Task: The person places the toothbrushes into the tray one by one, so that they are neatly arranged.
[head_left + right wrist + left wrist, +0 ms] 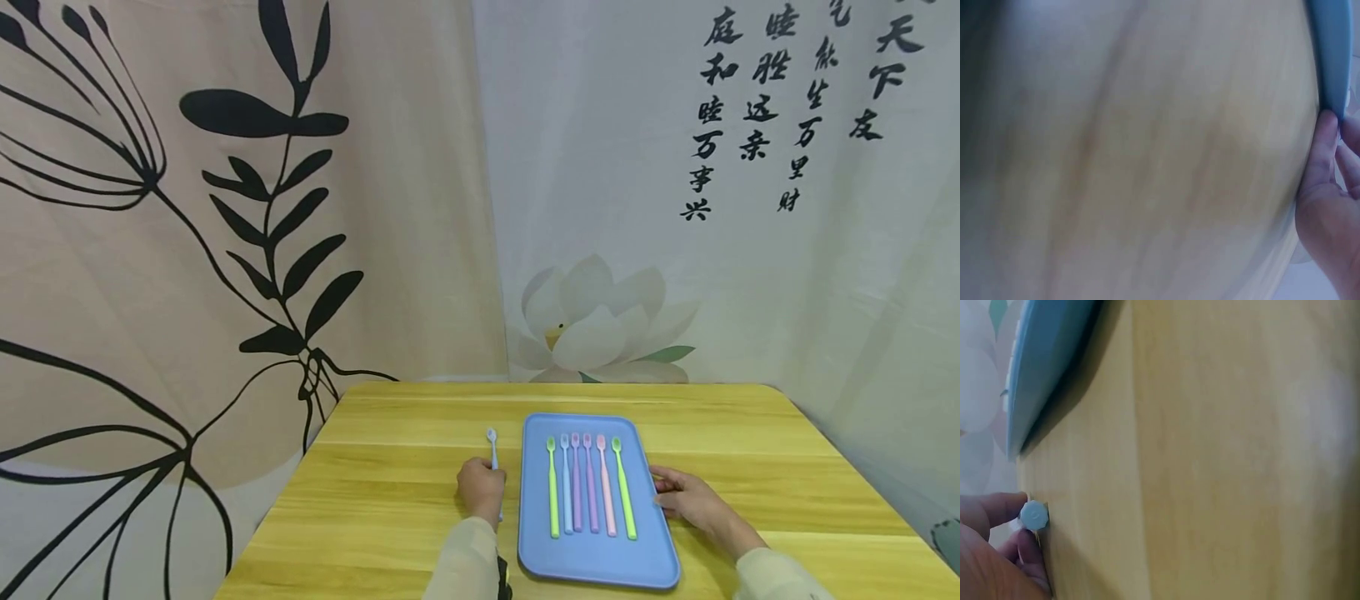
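Observation:
My left hand [481, 488] pinches a light blue toothbrush [492, 442] between thumb and fingers, over the table just left of the tray. The brush's head points away from me; in the left wrist view the round end of its handle [1034, 515] shows between the fingertips. On the right, my right hand [693, 502] grips the edge of the blue tray [600, 562], thumb and fingers at the rim in the right wrist view. Several toothbrushes lie side by side in the tray: a green one [553, 492] at each end, with blue, purple and pink [607, 492] ones between.
The tray lies on a yellow wood-grain table [390, 467]. Behind the table's far edge hangs a pale cloth backdrop [420, 208] printed with dark plants, a lotus and Chinese writing.

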Demonstrator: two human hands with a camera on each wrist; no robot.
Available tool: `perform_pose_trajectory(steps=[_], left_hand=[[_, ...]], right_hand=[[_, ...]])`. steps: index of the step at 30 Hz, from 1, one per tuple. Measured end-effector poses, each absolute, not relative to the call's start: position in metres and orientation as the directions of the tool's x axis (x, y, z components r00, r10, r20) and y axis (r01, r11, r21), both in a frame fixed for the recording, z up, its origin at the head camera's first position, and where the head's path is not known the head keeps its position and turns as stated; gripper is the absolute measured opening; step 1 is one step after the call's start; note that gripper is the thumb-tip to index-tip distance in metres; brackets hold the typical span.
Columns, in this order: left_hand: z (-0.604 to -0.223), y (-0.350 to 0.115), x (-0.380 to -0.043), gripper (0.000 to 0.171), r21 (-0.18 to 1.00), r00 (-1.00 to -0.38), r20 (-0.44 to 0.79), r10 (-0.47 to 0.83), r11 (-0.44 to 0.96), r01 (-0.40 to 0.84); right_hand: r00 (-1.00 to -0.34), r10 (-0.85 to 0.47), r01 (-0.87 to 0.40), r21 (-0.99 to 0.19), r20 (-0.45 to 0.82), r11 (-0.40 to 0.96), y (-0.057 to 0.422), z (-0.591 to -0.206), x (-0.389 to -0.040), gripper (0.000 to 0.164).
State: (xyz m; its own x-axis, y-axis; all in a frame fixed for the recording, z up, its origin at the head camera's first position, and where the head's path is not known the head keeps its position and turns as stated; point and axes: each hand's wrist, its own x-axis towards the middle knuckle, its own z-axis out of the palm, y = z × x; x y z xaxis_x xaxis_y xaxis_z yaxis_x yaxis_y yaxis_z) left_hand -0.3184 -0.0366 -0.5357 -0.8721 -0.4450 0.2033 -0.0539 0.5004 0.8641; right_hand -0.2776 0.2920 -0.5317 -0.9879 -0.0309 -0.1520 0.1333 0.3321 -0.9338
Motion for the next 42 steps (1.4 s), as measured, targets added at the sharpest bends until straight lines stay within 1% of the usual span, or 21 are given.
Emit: perform_pose_trajectory(steps=[4, 8, 12, 17, 21, 26, 30, 35, 42], left_hand=[[-0.536, -0.037, -0.318, 0.003, 0.852, -0.869, 0.217, -0.445, 0.521, -0.054], [-0.536, -0.037, -0.317, 0.004, 0.851, -0.871, 0.204, -0.448, 0.521, -0.068], [-0.535, -0.038, -0.317, 0.004, 0.868, -0.877, 0.177, -0.446, 0.491, -0.074], [-0.534, -0.041, -0.317, 0.008, 0.900, -0.890, 0.139, -0.434, 0.430, -0.069], [-0.532, -0.044, -0.317, 0.010, 0.910, -0.889, 0.139, -0.436, 0.411, -0.060], [-0.527, -0.046, -0.319, 0.010, 0.913, -0.881, 0.161, -0.444, 0.407, -0.038], [-0.525, -0.047, -0.319, 0.013, 0.937, -0.890, 0.144, -0.433, 0.348, -0.017], [-0.522, -0.042, -0.317, 0.016, 0.969, -0.912, 0.080, -0.403, 0.247, -0.025], [-0.513, -0.029, -0.309, 0.016, 0.981, -0.911, 0.080, -0.404, 0.195, -0.001]], right_hand=[[-0.989, -0.027, 0.128, -0.937, -0.145, 0.326, 0.291, -0.532, -0.277, 0.058], [-0.990, -0.028, 0.121, -0.937, -0.137, 0.328, 0.290, -0.533, -0.277, 0.058], [-0.990, -0.023, 0.124, -0.935, -0.140, 0.332, 0.291, -0.533, -0.277, 0.058], [-0.989, -0.037, 0.124, -0.940, -0.143, 0.319, 0.292, -0.535, -0.278, 0.059], [-0.989, -0.048, 0.119, -0.944, -0.141, 0.308, 0.292, -0.534, -0.277, 0.059], [-0.989, -0.024, 0.132, -0.935, -0.148, 0.329, 0.291, -0.532, -0.277, 0.059], [-0.988, -0.029, 0.131, -0.932, -0.149, 0.337, 0.292, -0.532, -0.277, 0.059], [-0.988, -0.035, 0.129, -0.934, -0.149, 0.333, 0.293, -0.534, -0.279, 0.059], [-0.990, -0.031, 0.123, -0.934, -0.141, 0.336, 0.293, -0.535, -0.279, 0.059]])
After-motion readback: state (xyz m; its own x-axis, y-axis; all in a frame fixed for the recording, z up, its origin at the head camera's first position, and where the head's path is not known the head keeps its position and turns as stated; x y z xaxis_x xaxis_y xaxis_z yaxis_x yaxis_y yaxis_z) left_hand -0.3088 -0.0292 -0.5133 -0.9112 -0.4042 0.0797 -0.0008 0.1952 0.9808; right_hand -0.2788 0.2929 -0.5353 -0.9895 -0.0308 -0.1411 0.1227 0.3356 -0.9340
